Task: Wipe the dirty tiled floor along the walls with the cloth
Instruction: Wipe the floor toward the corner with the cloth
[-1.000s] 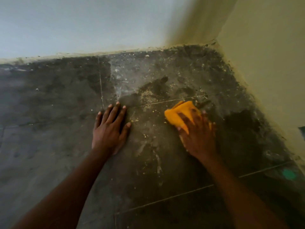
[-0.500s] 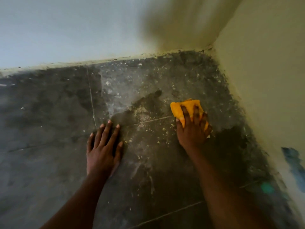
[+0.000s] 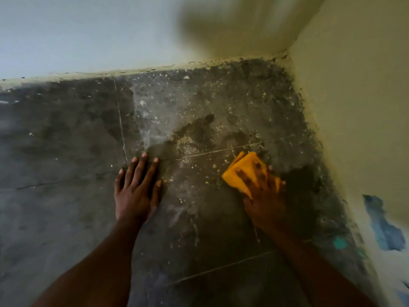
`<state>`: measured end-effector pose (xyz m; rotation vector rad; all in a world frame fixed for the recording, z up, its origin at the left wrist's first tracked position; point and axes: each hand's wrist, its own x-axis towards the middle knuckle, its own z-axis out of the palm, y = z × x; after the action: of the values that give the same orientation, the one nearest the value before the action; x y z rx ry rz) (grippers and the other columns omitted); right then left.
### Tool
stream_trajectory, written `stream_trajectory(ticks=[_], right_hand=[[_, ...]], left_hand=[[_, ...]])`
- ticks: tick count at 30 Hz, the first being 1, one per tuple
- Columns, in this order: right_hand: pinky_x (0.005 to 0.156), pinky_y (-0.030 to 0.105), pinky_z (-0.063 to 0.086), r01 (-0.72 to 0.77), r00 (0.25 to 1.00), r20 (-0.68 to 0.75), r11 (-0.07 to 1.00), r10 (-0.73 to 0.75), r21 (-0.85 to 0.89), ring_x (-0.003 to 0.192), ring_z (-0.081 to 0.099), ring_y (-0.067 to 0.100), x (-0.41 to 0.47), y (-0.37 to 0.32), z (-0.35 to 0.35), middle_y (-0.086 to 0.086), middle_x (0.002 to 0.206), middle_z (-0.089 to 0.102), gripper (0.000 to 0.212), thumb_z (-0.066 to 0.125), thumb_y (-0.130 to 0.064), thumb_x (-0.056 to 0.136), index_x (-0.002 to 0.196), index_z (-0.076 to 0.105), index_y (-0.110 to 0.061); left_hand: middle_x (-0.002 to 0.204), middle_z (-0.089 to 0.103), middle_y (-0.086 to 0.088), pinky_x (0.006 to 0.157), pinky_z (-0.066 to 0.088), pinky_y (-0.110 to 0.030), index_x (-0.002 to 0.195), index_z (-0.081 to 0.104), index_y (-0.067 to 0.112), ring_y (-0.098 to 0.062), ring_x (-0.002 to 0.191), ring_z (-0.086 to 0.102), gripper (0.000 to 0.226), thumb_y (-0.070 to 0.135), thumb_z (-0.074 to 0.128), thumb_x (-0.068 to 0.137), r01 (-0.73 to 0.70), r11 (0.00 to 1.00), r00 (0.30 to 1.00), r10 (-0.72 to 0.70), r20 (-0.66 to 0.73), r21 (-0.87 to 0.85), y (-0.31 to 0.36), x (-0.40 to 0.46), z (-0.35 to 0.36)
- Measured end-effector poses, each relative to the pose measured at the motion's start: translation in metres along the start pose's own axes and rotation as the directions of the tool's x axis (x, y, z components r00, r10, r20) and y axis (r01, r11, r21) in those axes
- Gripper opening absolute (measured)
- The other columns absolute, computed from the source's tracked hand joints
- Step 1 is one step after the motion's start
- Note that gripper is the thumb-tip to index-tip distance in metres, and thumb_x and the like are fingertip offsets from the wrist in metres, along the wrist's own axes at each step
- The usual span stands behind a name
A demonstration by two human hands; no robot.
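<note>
Orange microfibre-type cloth [image 3: 244,171], folded into a thick pad, is pressed flat to the tiled floor [image 3: 66,140] under the right hand [image 3: 263,191]; fingers are spread over it, apparently straight, w/ no clear curl round the fabric, though motion blur makes that hard to confirm. Cloth is seen at approx 3 o'clock of frame centre, just below a grout line [image 3: 221,150] and near the right wall [image 3: 354,129], not touching it. Left hand [image 3: 136,191] is laid palm-down on the tile at approx 8 o'clock of centre, fingers straight, nothing held, prob. bracing body weight.

Risks, as judged: the dark patch [image 3: 303,180] just right of the cloth looks wet, so grit could be smeared rather than lifted if the pad is loaded w/ dirt. Pale crumbs [image 3: 188,142] at 12 o'clock of the cloth could be pushed into the grout line. A bracing palm on a damp tile could slip. The corner [image 3: 285,57] at approx 1 o'clock and the wall edges look crusted and could be missed by a flat pad.

Cloth surface looks bright, largely clean on top; underside is hidden.
</note>
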<state>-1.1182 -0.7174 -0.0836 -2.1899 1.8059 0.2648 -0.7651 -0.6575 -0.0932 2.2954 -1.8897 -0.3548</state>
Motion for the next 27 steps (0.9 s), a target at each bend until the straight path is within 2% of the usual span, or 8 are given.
stream_trajectory(ticks=[3, 5, 7, 12, 15, 18, 21, 27], right_hand=[[0.119, 0.075, 0.012, -0.308, 0.946, -0.072, 0.944, 0.317, 0.116, 0.159, 0.003, 0.042, 0.055, 0.029, -0.015, 0.002, 0.175, 0.004, 0.062, 0.028, -0.061, 0.101, 0.161, 0.019, -0.050], [0.120, 0.074, 0.006, -0.414, 0.891, -0.083, 0.873, 0.447, 0.259, 0.159, -0.003, 0.041, 0.098, 0.019, -0.026, 0.001, 0.175, 0.001, 0.060, 0.035, -0.058, 0.105, 0.162, 0.019, -0.047], [0.121, 0.073, 0.002, -0.340, 0.916, -0.131, 0.907, 0.379, 0.248, 0.159, -0.007, 0.039, 0.116, -0.005, -0.023, 0.000, 0.175, -0.001, 0.062, 0.037, -0.058, 0.105, 0.162, 0.015, -0.049], [0.121, 0.065, 0.004, 0.006, 0.979, -0.203, 0.997, 0.009, 0.072, 0.160, -0.003, 0.035, 0.041, -0.029, 0.017, -0.004, 0.175, -0.001, 0.064, 0.029, -0.062, 0.099, 0.160, 0.010, -0.055], [0.120, 0.070, 0.010, -0.118, 0.972, -0.197, 0.990, 0.130, 0.074, 0.160, 0.006, 0.037, 0.036, 0.019, 0.010, -0.002, 0.175, 0.005, 0.062, 0.026, -0.063, 0.099, 0.160, 0.013, -0.055], [0.123, 0.072, 0.006, -0.348, 0.908, -0.178, 0.919, 0.380, 0.185, 0.160, 0.000, 0.039, 0.098, 0.061, -0.011, 0.000, 0.175, 0.001, 0.059, 0.026, -0.062, 0.104, 0.160, 0.011, -0.053], [0.123, 0.071, -0.001, -0.439, 0.849, -0.176, 0.851, 0.498, 0.290, 0.160, -0.004, 0.038, 0.152, 0.059, -0.031, 0.000, 0.175, 0.000, 0.060, 0.033, -0.060, 0.105, 0.161, 0.013, -0.051], [0.121, 0.069, 0.009, -0.131, 0.951, -0.260, 0.979, 0.169, 0.158, 0.160, 0.005, 0.036, 0.116, 0.020, -0.016, -0.004, 0.175, 0.009, 0.061, 0.029, -0.063, 0.099, 0.159, 0.022, -0.051]], left_hand=[[0.173, 0.028, -0.003, 0.126, 0.023, -0.055, 0.164, 0.033, 0.032, -0.030, 0.159, 0.025, 0.063, 0.053, 0.033, 0.105, 0.010, 1.000, 1.000, -0.010, -0.015, 0.002, 0.000, 0.000, 0.002], [0.160, 0.043, -0.011, 0.115, 0.033, -0.059, 0.156, 0.046, 0.027, -0.040, 0.143, 0.043, 0.063, 0.056, 0.034, 0.103, 0.057, 0.998, 0.998, -0.057, -0.027, -0.005, 0.010, 0.019, 0.001], [0.156, 0.042, -0.013, 0.113, 0.036, -0.060, 0.154, 0.046, 0.028, -0.042, 0.137, 0.044, 0.060, 0.057, 0.032, 0.104, 0.084, 0.996, 0.996, -0.085, -0.042, -0.021, 0.029, 0.047, 0.005], [0.175, 0.018, -0.003, 0.129, 0.015, -0.053, 0.165, 0.028, 0.030, -0.030, 0.162, 0.016, 0.065, 0.057, 0.028, 0.106, -0.007, 0.999, 0.998, 0.004, -0.062, -0.048, 0.042, 0.071, 0.020], [0.176, 0.013, 0.001, 0.131, 0.012, -0.050, 0.167, 0.023, 0.028, -0.022, 0.164, 0.008, 0.070, 0.061, 0.025, 0.105, -0.043, 0.996, 0.995, 0.036, -0.092, -0.075, 0.030, 0.065, 0.022], [0.177, 0.006, 0.003, 0.132, 0.008, -0.049, 0.168, 0.015, 0.029, -0.018, 0.164, 0.003, 0.072, 0.062, 0.023, 0.104, -0.046, 0.995, 0.996, 0.038, -0.084, -0.088, 0.028, 0.073, 0.025], [0.177, 0.004, 0.003, 0.132, 0.006, -0.048, 0.168, 0.013, 0.030, -0.017, 0.164, 0.001, 0.072, 0.062, 0.023, 0.104, -0.053, 0.995, 0.996, 0.047, -0.081, -0.083, 0.032, 0.073, 0.026], [0.177, 0.003, 0.006, 0.132, 0.009, -0.051, 0.168, 0.013, 0.031, -0.015, 0.164, -0.001, 0.072, 0.062, 0.022, 0.104, -0.028, 0.998, 0.998, 0.026, -0.051, -0.057, 0.036, 0.073, 0.021]])
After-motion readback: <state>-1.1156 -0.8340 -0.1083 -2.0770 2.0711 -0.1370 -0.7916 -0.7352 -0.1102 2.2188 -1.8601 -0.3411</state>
